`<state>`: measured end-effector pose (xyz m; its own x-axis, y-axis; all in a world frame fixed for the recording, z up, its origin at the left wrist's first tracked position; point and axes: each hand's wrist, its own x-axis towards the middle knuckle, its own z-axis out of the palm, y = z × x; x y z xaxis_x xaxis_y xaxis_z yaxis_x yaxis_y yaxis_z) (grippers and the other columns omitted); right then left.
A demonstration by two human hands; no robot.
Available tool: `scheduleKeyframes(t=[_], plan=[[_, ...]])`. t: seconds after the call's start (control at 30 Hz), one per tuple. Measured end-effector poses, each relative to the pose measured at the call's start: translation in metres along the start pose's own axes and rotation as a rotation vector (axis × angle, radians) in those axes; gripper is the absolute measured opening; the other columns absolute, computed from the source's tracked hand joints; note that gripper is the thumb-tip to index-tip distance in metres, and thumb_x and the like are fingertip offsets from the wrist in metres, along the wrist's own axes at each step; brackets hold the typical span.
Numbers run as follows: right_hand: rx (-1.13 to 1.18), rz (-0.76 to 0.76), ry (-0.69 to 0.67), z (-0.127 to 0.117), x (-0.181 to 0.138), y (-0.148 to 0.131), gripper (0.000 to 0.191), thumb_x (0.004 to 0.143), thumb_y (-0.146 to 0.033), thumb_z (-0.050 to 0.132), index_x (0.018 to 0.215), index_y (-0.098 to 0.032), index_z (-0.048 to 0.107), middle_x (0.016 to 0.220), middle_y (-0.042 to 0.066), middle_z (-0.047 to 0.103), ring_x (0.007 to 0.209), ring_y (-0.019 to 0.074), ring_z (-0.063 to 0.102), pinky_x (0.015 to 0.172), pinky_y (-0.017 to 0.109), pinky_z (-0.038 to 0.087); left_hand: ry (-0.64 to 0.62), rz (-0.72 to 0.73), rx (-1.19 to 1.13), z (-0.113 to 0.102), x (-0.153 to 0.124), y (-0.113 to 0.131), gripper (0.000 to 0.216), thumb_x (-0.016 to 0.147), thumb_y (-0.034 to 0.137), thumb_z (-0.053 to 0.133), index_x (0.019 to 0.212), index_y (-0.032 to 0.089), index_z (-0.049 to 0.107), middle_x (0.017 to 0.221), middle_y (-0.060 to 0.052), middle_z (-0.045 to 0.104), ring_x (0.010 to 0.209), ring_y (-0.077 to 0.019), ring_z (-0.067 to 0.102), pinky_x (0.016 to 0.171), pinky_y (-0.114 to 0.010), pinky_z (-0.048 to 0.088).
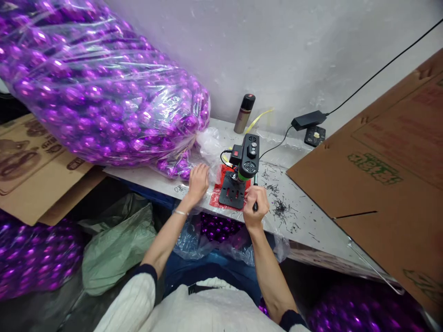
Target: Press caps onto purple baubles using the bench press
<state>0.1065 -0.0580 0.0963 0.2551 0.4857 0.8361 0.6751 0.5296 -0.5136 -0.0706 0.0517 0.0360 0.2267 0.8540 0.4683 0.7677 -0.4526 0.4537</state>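
My left hand (199,182) is at the table edge beside the purple shiny balls (178,165) spilling from the mouth of a big clear bag (131,106). Its fingers are bent and together, and their tips are hidden. My right hand (254,205) is closed around a black handle (255,206) at the right side of a small black machine (249,157). The machine has round vents, a green band and a slotted black base plate (231,196). Under the plate lies a red sheet (216,196).
Behind the machine stands a spray can (244,114). A black power adapter (309,120) with a cord lies near the wall. Short black pieces (280,208) are scattered on the table right of my right hand. A large cardboard box (380,184) leans at the right. Below hangs a plastic-lined container of purple balls (219,228).
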Motion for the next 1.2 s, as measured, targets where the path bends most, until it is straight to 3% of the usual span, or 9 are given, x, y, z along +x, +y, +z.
scheduleKeyframes(t=[0.13,0.27,0.5,0.67,0.77,0.87,0.97,1.13,1.2], plan=[[-0.011,-0.002,-0.018,0.000,-0.003,0.002,0.026,0.095,-0.012,0.044,0.071,-0.022,0.049,0.072,0.000,0.056,0.070,0.0133,0.056,0.066,0.029,0.045,-0.290,0.037,0.288,-0.023,0.059,-0.024,0.040,0.102,0.030,0.036,0.110,0.009,0.069,0.107,-0.020,0.073,0.114,-0.0322,0.064,0.118,-0.059,0.021],[-0.007,0.004,-0.011,0.001,-0.005,0.003,0.026,0.095,-0.012,0.043,0.071,-0.021,0.049,0.072,0.000,0.056,0.070,0.0129,0.056,0.066,0.028,0.044,-0.463,0.098,0.371,-0.041,0.072,-0.029,0.049,0.103,0.032,0.033,0.092,0.005,0.073,0.091,-0.021,0.074,0.097,-0.0306,0.069,0.109,-0.050,0.035],[-0.017,0.018,-0.002,0.002,-0.007,0.004,0.027,0.095,-0.014,0.043,0.070,-0.022,0.048,0.071,0.000,0.056,0.070,0.0136,0.057,0.066,0.029,0.045,-0.649,0.078,0.426,-0.058,0.078,-0.027,0.035,0.091,0.026,0.060,0.123,0.014,0.067,0.102,-0.015,0.076,0.105,-0.0292,0.069,0.099,-0.037,0.043],[-0.019,-0.010,0.001,0.002,-0.007,0.005,0.025,0.094,-0.010,0.043,0.072,-0.022,0.049,0.073,0.001,0.056,0.070,0.0131,0.057,0.065,0.028,0.045,-0.881,0.104,0.520,-0.062,0.085,-0.026,0.042,0.072,0.053,0.078,0.085,0.013,0.076,0.098,-0.020,0.073,0.099,-0.0360,0.069,0.097,-0.042,0.042],[-0.020,-0.013,0.004,0.002,-0.008,0.005,0.025,0.093,-0.009,0.043,0.072,-0.022,0.049,0.073,0.001,0.057,0.071,0.0134,0.058,0.065,0.028,0.046,-0.935,0.150,0.576,-0.062,0.086,-0.027,0.042,0.061,0.052,0.086,0.073,0.013,0.074,0.098,-0.019,0.073,0.094,-0.0339,0.069,0.098,-0.042,0.040],[-0.014,-0.015,0.005,0.003,-0.009,0.006,0.025,0.093,-0.009,0.043,0.073,-0.022,0.049,0.073,0.001,0.057,0.071,0.0136,0.058,0.065,0.028,0.046,-0.862,0.167,0.623,-0.059,0.084,-0.027,0.032,0.061,0.038,0.088,0.072,0.012,0.073,0.084,-0.017,0.074,0.086,-0.0330,0.070,0.096,-0.043,0.039],[-0.015,-0.013,0.017,0.004,-0.009,0.006,0.025,0.093,-0.009,0.044,0.073,-0.022,0.049,0.073,0.000,0.057,0.071,0.0132,0.058,0.065,0.028,0.046,-0.649,0.215,0.600,-0.056,0.081,-0.026,0.021,0.070,0.028,0.082,0.077,0.011,0.073,0.075,-0.016,0.072,0.079,-0.0314,0.070,0.093,-0.046,0.039],[-0.006,-0.006,0.013,0.005,-0.010,0.007,0.025,0.093,-0.008,0.043,0.073,-0.022,0.049,0.074,0.000,0.056,0.071,0.0124,0.057,0.066,0.027,0.046,-0.177,0.394,0.306,-0.061,0.071,-0.029,0.039,0.093,0.047,0.057,0.073,0.017,0.069,0.079,-0.012,0.070,0.091,-0.0274,0.065,0.098,-0.049,0.038],[-0.001,-0.006,0.019,0.005,-0.011,0.008,0.025,0.093,-0.008,0.043,0.073,-0.021,0.049,0.074,0.000,0.056,0.072,0.0125,0.057,0.066,0.027,0.045,-0.195,0.426,0.231,-0.061,0.062,-0.034,0.050,0.097,0.054,0.047,0.067,0.018,0.067,0.079,-0.011,0.070,0.091,-0.0252,0.063,0.096,-0.044,0.041]])
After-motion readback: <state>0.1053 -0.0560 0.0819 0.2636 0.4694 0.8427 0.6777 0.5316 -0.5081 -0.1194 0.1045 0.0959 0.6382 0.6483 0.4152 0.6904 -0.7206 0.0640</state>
